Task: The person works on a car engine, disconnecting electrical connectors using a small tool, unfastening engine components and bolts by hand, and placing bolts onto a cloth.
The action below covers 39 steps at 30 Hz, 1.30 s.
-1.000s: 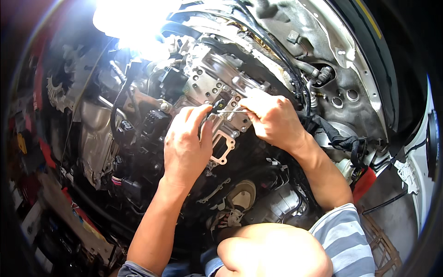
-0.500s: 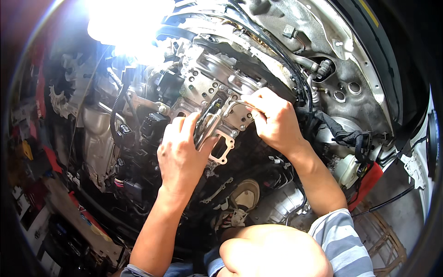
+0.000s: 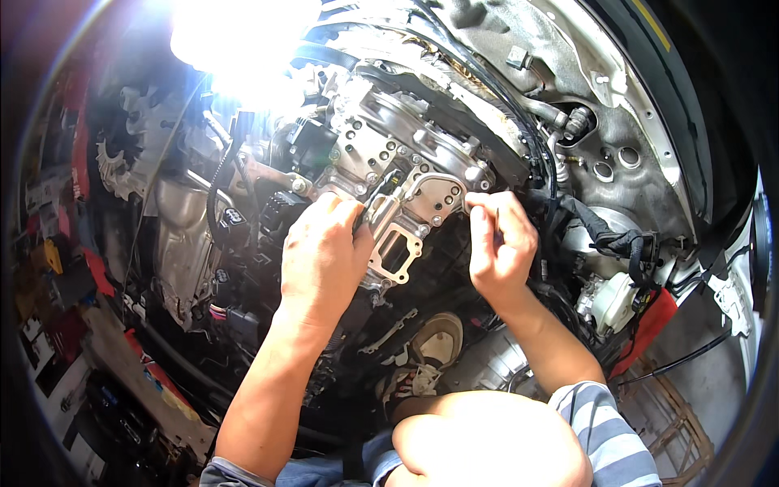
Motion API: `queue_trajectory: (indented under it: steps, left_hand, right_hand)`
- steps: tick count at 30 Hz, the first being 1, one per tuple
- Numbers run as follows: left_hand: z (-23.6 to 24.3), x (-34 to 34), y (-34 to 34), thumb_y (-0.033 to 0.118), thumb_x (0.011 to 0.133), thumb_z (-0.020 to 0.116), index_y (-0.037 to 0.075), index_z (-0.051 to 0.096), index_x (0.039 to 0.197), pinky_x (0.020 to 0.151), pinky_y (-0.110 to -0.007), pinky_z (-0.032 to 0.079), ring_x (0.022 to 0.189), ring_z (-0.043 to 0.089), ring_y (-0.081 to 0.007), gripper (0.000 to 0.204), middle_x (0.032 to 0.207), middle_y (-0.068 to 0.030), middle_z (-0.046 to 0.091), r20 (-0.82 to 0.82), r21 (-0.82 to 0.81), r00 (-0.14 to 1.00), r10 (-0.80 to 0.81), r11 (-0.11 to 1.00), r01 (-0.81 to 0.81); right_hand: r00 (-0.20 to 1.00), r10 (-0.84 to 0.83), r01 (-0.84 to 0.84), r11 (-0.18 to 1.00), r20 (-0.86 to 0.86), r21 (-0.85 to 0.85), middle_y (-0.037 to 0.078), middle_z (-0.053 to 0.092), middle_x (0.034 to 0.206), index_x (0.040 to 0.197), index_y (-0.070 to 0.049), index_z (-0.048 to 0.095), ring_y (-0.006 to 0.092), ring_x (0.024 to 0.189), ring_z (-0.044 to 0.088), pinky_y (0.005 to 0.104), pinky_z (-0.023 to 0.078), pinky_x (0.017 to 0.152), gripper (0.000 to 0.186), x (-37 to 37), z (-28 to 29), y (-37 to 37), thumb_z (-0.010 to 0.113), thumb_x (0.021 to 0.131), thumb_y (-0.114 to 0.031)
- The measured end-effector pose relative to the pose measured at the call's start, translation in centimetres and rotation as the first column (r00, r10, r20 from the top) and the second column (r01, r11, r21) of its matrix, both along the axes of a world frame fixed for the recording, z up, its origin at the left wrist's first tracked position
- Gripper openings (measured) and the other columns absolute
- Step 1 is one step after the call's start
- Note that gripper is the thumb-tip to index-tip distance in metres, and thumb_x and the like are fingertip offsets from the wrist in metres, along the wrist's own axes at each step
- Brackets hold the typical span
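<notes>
i have my left hand [image 3: 318,264] curled just left of the pale flange [image 3: 401,277], my right hand [image 3: 505,243] bent at the holed metal plate [image 3: 428,197] between them; from this distance i cannot tell whether either grips anything.

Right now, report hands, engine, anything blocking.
Left fingers at engine, hold hidden. Right fingers curled beside it, hold unclear. Metal frame visible between them. Bright light glares upper left.

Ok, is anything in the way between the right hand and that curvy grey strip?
Nothing that I can see: the right hand seems to touch the curved grey strip at its right end.
</notes>
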<state>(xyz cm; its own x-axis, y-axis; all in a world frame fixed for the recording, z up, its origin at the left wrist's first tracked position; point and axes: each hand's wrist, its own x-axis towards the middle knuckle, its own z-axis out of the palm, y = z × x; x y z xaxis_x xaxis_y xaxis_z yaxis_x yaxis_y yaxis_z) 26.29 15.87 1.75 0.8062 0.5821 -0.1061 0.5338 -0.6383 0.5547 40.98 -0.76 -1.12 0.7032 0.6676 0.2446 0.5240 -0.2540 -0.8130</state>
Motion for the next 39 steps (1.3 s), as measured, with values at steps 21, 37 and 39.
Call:
queue_trajectory:
  steps: [21, 37, 39]
  left_hand:
    - [-1.6, 0.1, -0.8, 0.009, 0.084, 0.065, -0.002, 0.060, 0.090, 0.073, -0.043, 0.052, 0.079, 0.064, -0.0363, 0.014, 0.089, -0.0167, 0.062, 0.067, 0.036, 0.997, 0.040, 0.998, -0.042]
    - [-0.9, 0.1, -0.5, 0.013, 0.089, 0.063, -0.001, 0.060, 0.093, 0.079, -0.043, 0.052, 0.087, 0.063, -0.0358, 0.015, 0.091, -0.0175, 0.060, -0.143, 0.068, 0.989, -0.038, 0.997, 0.048]
    - [-0.8, 0.0, -0.5, 0.011, 0.088, 0.064, -0.001, 0.059, 0.098, 0.079, -0.042, 0.052, 0.088, 0.063, -0.0353, 0.016, 0.092, -0.0168, 0.060, 0.079, -0.007, 0.997, 0.013, 1.000, -0.012]
  right_hand:
    - [0.457, -0.019, -0.095, 0.993, -0.889, -0.070, -0.002, 0.061, 0.072, 0.101, 0.004, 0.066, 0.0017, 0.066, 0.046, 0.0222, 0.039, 0.058, 0.013, -8.6, -0.3, 0.9, 0.058, 0.097, -0.005]
    - [0.506, -0.101, 0.025, 0.994, -0.856, -0.103, 0.002, 0.058, 0.058, 0.084, 0.004, 0.064, 0.0055, 0.051, 0.045, 0.0281, 0.037, 0.046, 0.023, -8.4, -2.4, 3.4, 0.062, 0.096, -0.015]
    - [0.475, -0.125, 0.057, 0.992, -0.871, -0.111, 0.002, 0.059, 0.060, 0.091, 0.004, 0.064, 0.0056, 0.049, 0.047, 0.0269, 0.037, 0.046, 0.019, -8.3, -1.6, 3.5, 0.061, 0.097, -0.014]
